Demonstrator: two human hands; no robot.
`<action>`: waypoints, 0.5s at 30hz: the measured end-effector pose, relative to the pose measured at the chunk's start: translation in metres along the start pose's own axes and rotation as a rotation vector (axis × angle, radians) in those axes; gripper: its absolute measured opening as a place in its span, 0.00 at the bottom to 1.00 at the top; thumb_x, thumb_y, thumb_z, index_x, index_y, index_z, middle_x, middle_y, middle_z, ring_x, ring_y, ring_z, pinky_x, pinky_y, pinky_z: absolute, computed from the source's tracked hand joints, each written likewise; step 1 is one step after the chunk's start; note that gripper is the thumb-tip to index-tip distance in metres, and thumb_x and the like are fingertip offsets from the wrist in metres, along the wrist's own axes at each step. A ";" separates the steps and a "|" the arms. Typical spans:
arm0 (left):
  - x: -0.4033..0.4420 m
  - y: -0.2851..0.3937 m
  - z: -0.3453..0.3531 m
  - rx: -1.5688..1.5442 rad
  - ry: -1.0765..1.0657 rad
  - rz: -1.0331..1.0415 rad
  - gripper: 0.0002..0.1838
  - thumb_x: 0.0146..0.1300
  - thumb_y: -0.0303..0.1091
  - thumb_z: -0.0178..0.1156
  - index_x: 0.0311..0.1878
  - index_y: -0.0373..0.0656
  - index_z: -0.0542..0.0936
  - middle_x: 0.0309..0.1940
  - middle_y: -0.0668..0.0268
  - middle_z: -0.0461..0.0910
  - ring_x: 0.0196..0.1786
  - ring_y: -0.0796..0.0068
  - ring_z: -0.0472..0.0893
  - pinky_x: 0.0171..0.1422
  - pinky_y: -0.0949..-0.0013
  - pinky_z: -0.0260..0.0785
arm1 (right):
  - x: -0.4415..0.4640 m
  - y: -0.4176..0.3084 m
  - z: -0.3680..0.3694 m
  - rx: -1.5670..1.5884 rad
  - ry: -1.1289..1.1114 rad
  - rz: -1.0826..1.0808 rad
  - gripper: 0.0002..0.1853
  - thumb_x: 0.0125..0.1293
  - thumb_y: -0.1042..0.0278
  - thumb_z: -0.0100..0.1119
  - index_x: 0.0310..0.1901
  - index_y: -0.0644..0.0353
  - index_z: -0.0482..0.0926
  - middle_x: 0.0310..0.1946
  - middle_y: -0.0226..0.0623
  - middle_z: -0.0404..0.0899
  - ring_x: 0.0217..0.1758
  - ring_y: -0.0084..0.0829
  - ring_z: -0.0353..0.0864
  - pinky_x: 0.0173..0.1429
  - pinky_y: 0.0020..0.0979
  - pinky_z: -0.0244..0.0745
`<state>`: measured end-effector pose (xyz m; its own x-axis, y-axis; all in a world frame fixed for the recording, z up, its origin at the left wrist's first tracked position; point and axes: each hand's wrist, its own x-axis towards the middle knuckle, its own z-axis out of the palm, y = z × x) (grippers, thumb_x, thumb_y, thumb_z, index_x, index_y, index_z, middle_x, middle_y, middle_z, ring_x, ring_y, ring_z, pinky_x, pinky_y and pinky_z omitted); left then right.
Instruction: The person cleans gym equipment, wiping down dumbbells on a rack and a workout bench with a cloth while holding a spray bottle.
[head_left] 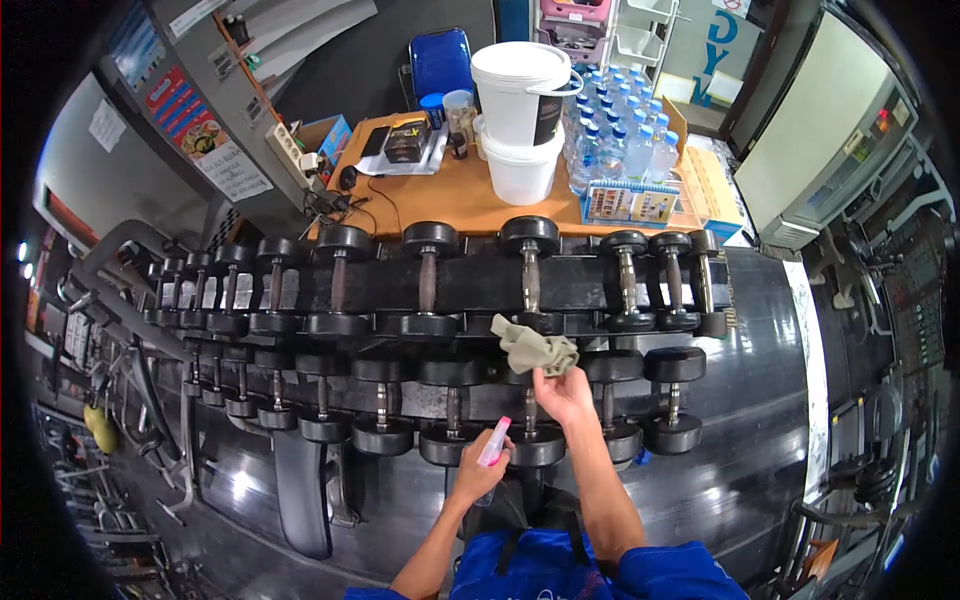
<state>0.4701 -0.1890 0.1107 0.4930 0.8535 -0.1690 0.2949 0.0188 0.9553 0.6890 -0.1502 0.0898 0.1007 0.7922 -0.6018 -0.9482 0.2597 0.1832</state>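
Note:
My left hand (474, 472) is closed round a spray bottle (497, 441) with a pink and white top, held low in front of my body; its lower part is hidden by the hand. Farther forward, my right hand (564, 396) grips a crumpled beige cloth (537, 350). The cloth hangs over the gap between the two rows of the rack, beside the lower end of an upper-row dumbbell (532, 280); I cannot tell whether it touches it. Below the cloth, a lower-row dumbbell (535, 444) is partly covered by my right hand and forearm.
Black dumbbells fill a two-tier rack (480, 287). Behind it, a wooden desk (420, 200) bears two stacked white buckets (522, 180) and several water bottles (625, 130). A padded bench (303, 495) stands at the left, and a fridge (830, 130) at the right.

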 end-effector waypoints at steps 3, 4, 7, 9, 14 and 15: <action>0.003 -0.010 -0.002 -0.001 0.027 -0.066 0.06 0.58 0.24 0.62 0.39 0.39 0.79 0.31 0.61 0.82 0.34 0.66 0.84 0.41 0.64 0.74 | -0.033 -0.016 -0.007 -0.091 -0.024 -0.102 0.15 0.74 0.64 0.47 0.56 0.57 0.77 0.58 0.38 0.79 0.62 0.35 0.79 0.66 0.40 0.76; 0.005 -0.015 -0.001 -0.007 0.031 -0.079 0.05 0.58 0.25 0.62 0.39 0.39 0.79 0.31 0.61 0.82 0.35 0.66 0.84 0.42 0.64 0.74 | -0.041 -0.025 -0.017 -0.085 -0.036 -0.106 0.16 0.74 0.64 0.47 0.57 0.57 0.77 0.59 0.37 0.79 0.62 0.35 0.79 0.67 0.40 0.76; 0.009 -0.037 0.002 -0.016 0.030 -0.130 0.06 0.60 0.27 0.63 0.40 0.39 0.80 0.28 0.63 0.82 0.29 0.72 0.83 0.36 0.66 0.75 | -0.068 -0.044 -0.038 -0.155 -0.011 -0.159 0.18 0.74 0.61 0.46 0.60 0.54 0.77 0.61 0.35 0.78 0.64 0.36 0.77 0.70 0.41 0.72; 0.016 -0.041 0.005 -0.103 0.000 -0.268 0.06 0.61 0.28 0.64 0.41 0.40 0.80 0.26 0.65 0.82 0.25 0.75 0.82 0.31 0.67 0.74 | -0.079 -0.057 -0.063 -0.226 0.051 -0.183 0.19 0.75 0.59 0.44 0.60 0.53 0.77 0.61 0.35 0.78 0.64 0.37 0.77 0.69 0.41 0.73; 0.034 -0.060 0.018 -0.075 0.009 -0.233 0.06 0.61 0.29 0.63 0.41 0.41 0.79 0.21 0.66 0.79 0.20 0.77 0.79 0.25 0.69 0.71 | -0.103 -0.068 -0.095 -0.211 0.177 -0.201 0.20 0.76 0.58 0.41 0.60 0.53 0.77 0.61 0.35 0.78 0.64 0.37 0.77 0.69 0.41 0.73; 0.038 -0.059 0.020 -0.063 0.014 -0.228 0.06 0.61 0.29 0.63 0.41 0.41 0.79 0.21 0.66 0.79 0.19 0.78 0.78 0.24 0.69 0.70 | -0.104 -0.069 -0.100 -0.209 0.196 -0.206 0.20 0.76 0.57 0.41 0.60 0.53 0.77 0.61 0.35 0.78 0.64 0.37 0.77 0.69 0.41 0.73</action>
<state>0.4880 -0.1677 0.0434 0.4081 0.8304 -0.3794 0.3457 0.2441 0.9061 0.7141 -0.3062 0.0619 0.2560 0.6083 -0.7513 -0.9571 0.2687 -0.1086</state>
